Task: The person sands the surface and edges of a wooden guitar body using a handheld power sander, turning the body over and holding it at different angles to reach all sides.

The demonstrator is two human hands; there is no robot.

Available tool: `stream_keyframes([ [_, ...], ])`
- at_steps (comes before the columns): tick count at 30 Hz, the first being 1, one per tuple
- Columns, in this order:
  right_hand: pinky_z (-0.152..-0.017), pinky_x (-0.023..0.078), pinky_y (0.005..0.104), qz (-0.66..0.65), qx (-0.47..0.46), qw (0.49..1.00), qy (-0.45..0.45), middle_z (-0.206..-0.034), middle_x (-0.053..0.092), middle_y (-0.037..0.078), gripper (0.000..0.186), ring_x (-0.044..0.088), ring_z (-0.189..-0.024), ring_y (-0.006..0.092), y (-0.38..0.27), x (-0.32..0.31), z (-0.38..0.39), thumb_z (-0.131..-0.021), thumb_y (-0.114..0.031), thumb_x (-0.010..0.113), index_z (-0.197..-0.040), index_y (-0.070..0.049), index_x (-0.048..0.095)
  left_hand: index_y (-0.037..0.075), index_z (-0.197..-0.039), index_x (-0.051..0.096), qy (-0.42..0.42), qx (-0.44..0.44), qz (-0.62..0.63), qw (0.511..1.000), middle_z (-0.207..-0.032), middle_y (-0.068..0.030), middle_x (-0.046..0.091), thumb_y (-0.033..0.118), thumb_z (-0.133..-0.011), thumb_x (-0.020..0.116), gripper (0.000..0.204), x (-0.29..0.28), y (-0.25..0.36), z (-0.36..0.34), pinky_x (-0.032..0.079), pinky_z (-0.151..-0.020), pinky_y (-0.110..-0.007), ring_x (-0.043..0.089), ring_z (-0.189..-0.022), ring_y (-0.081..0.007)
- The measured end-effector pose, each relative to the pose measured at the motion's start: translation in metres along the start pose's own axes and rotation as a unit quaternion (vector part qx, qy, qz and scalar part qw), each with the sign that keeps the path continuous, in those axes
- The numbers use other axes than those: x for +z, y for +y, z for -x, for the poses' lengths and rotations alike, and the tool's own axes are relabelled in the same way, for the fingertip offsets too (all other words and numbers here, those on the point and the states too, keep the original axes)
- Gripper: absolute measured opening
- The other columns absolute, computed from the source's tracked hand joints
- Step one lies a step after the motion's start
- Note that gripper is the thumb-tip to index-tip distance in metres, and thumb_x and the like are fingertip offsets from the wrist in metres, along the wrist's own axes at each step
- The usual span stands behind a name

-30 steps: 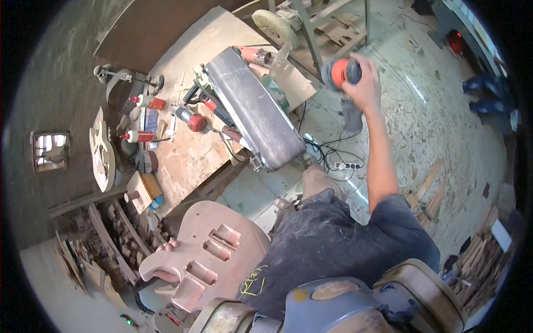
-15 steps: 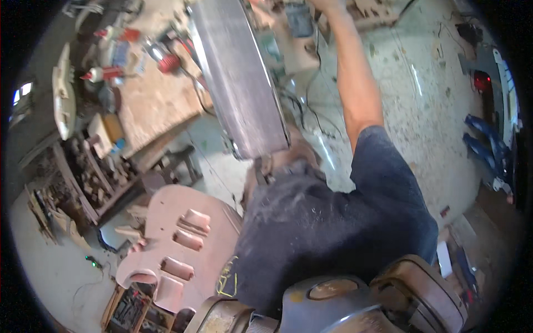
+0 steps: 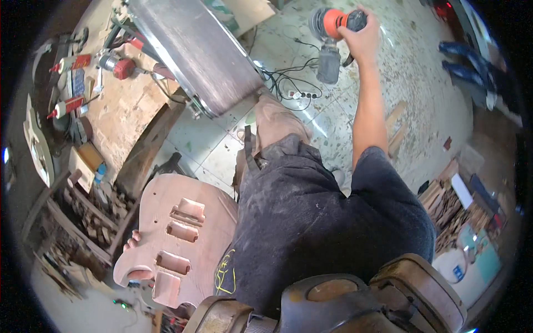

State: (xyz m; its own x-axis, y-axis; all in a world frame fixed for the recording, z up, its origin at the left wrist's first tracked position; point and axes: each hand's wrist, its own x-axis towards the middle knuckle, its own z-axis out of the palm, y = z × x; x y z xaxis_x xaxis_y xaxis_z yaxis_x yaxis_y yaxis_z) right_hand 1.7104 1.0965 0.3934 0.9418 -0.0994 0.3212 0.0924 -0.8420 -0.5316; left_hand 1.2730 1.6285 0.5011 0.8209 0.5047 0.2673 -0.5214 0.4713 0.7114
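My right hand (image 3: 363, 41) grips the black grip of an orange handheld sander (image 3: 333, 23), held out ahead of me at the end of my stretched arm. A grey dust canister (image 3: 328, 65) hangs from the sander. At my left side my left hand (image 3: 133, 240) holds an unpainted wooden guitar body (image 3: 166, 244) against me. Only its fingertips show, curled round the outer edge; the rest of the hand is behind the wood. The body has several routed cavities in its face.
A large belt sander (image 3: 194, 55) stands ahead of me. Left of it, a wooden workbench (image 3: 133, 100) bears glue bottles (image 3: 69, 105) and a red power tool (image 3: 123, 68). Cables and a power strip (image 3: 302, 94) lie on the tiled floor. Wood pieces (image 3: 444, 216) are stacked at right.
The handheld sander has come fully into view in my right hand, which was cut off at the upper edge. The surroundings have shifted left. The guitar body stays at my left side.
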Motion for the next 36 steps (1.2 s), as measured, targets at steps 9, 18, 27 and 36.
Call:
stream_keyframes([
  [9, -0.104, 0.048, 0.0469, 0.081, 0.149, 0.984, -0.053, -0.127, 0.055, 0.019, 0.076, 0.056, -0.120, 0.0395, 0.104, -0.086, 0.193, -0.062, -0.021, 0.084, -0.134, -0.015, 0.058, -0.001, -0.133, 0.054, -0.091, -0.064, 0.073, 0.991, -0.118, -0.0114, 0.063, 0.083, -0.090, 0.046, 0.095, -0.015, -0.014, 0.002, 0.019, -0.123, -0.051, 0.056, -0.116, -0.0304],
  [18, -0.103, 0.048, 0.0510, 0.124, 0.332, 0.917, -0.181, -0.134, 0.052, 0.028, 0.084, 0.055, -0.123, 0.0470, 0.265, -0.067, 0.257, -0.065, -0.030, 0.083, -0.140, -0.015, 0.049, -0.001, -0.134, 0.054, -0.111, -0.129, 0.051, 0.984, -0.118, -0.0119, 0.063, 0.083, -0.090, 0.045, 0.095, 0.055, -0.071, 0.022, 0.019, -0.123, -0.052, 0.056, -0.116, -0.0305],
  [27, -0.106, 0.049, 0.0502, 0.312, 0.245, 0.860, -0.320, -0.137, 0.058, 0.029, 0.100, 0.058, -0.129, 0.0426, 0.541, 0.081, 0.344, -0.069, -0.053, 0.078, -0.149, -0.006, 0.042, -0.001, -0.134, 0.054, -0.046, -0.205, -0.030, 0.977, -0.118, -0.0124, 0.063, 0.083, -0.091, 0.044, 0.095, 0.100, -0.170, 0.050, 0.019, -0.123, -0.052, 0.056, -0.117, -0.0306],
  [36, -0.106, 0.047, 0.0531, 0.243, 0.284, 0.849, -0.373, -0.143, 0.052, 0.031, 0.101, 0.058, -0.127, 0.0463, 0.588, 0.271, 0.393, -0.072, -0.052, 0.085, -0.154, -0.021, 0.034, -0.001, -0.134, 0.055, 0.026, -0.230, -0.177, 0.957, -0.119, -0.0129, 0.064, 0.083, -0.091, 0.044, 0.095, 0.102, -0.216, 0.093, 0.018, -0.123, -0.052, 0.057, -0.117, -0.0307],
])
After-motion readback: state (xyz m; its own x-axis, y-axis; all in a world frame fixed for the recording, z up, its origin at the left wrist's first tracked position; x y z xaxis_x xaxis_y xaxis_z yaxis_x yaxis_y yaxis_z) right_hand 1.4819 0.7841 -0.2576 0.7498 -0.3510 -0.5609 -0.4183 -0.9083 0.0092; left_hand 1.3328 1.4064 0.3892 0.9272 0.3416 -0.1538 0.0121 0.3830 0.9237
